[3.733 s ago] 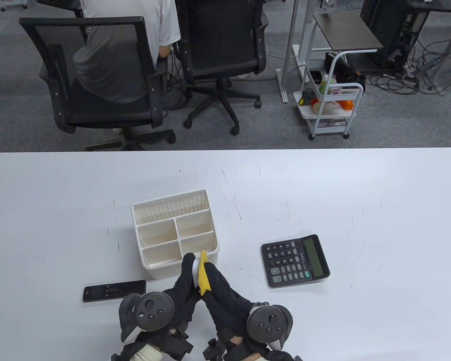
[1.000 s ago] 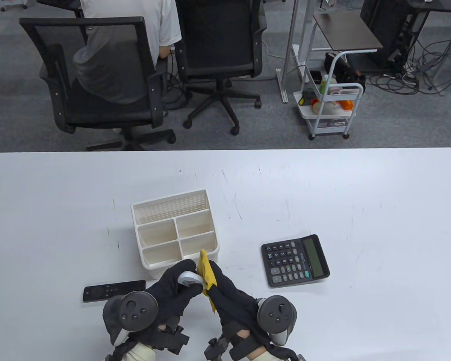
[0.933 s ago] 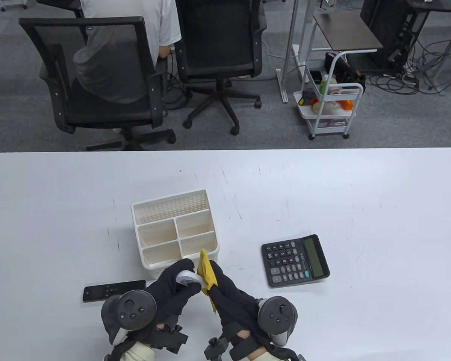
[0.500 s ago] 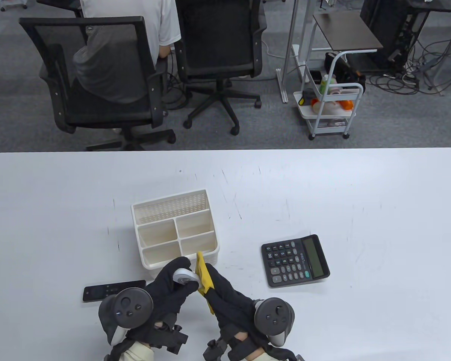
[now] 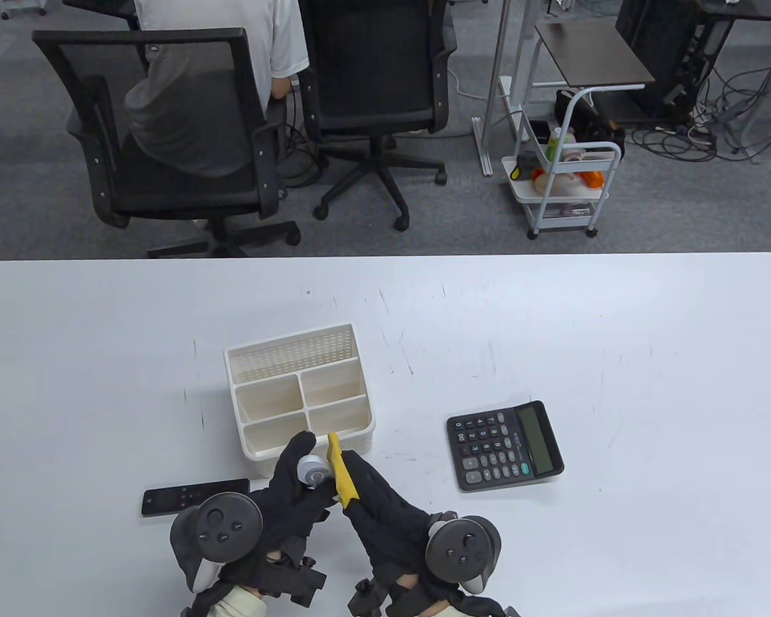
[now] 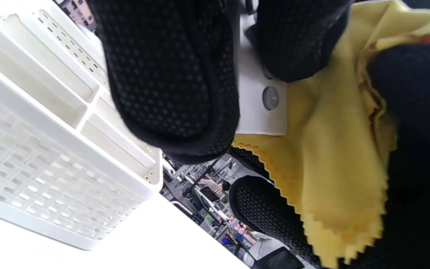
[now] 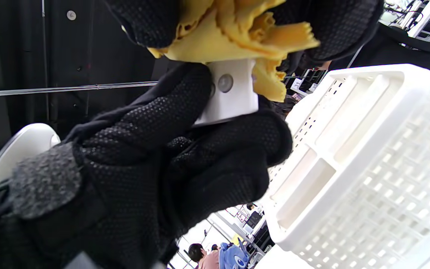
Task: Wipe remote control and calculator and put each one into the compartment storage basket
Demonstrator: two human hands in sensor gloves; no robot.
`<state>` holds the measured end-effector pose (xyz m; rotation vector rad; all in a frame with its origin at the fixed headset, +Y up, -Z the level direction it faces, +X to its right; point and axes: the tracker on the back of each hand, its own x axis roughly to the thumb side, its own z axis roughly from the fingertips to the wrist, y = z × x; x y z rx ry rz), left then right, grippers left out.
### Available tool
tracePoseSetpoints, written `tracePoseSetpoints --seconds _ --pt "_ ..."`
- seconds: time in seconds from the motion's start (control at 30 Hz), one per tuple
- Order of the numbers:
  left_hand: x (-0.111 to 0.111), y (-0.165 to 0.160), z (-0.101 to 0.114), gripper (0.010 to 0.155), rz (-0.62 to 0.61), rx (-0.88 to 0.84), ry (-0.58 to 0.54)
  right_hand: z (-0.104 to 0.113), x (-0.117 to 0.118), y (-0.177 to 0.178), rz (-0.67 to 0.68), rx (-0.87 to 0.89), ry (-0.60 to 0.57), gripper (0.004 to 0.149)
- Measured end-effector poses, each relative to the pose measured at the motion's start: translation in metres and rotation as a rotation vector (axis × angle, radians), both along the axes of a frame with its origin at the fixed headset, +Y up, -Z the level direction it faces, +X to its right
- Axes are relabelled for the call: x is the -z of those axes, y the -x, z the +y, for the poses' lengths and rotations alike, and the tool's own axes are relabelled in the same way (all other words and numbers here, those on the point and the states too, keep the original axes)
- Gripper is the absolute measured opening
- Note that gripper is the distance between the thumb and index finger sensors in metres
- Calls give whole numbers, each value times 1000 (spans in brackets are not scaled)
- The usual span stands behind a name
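While both hands met just in front of the basket's near wall, items stood as follows.

Left hand [image 5: 292, 479]: fingers curled round a white remote control [image 5: 313, 471], held off the tabletop [image 5: 617, 334]; a small round grey button showed on its face in both wrist views.

Right hand [image 5: 376, 504]: gripped a yellow cloth [image 5: 339, 472] w/ zigzag-cut edge, pressed against the white remote's right side. In left wrist view the cloth [image 6: 334, 149] lay under and beside the remote [image 6: 261, 93], bunched betw. the right hand's fingers [image 6: 413, 86].

Compartment storage basket [image 5: 353, 340]: white plastic, lattice walls, one long rear section + four smaller front sections; upright on tabletop, left of centre, just beyond the hands.

Black remote control [image 5: 194, 496]: flat on tabletop, near edge, left of the left hand and in front of the basket's left corner; not touched.

Calculator [image 5: 505, 445]: black, keys up, display to the right, lying slightly skewed; well right of basket and apart from both hands.

Background: two black office chairs [image 5: 372, 71] beyond the tabletop, a person in a white shirt [image 5: 231, 32] seated in the left one; white wheeled cart [image 5: 568, 186] w/ assorted items, cables on grey carpet at far right.
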<state>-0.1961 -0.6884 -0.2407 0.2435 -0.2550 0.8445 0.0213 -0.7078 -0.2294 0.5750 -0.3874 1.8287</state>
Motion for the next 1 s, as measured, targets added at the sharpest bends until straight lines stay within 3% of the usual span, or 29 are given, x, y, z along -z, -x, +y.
tracePoseSetpoints --seconds 0.23,0.5,0.8,1.0 --pt "1 4 -1 73 17 -16 7 3 -5 4 -10 -44 -59 52" --pt "0 -11 -2 78 -199 -82 22 1 1 -5 -44 12 12 52" --pt "3 -14 -6 80 -246 19 43 0 1 -2 9 47 63 52" --pt "1 -28 -8 84 -357 77 69 0 2 -3 -35 -10 77 53"
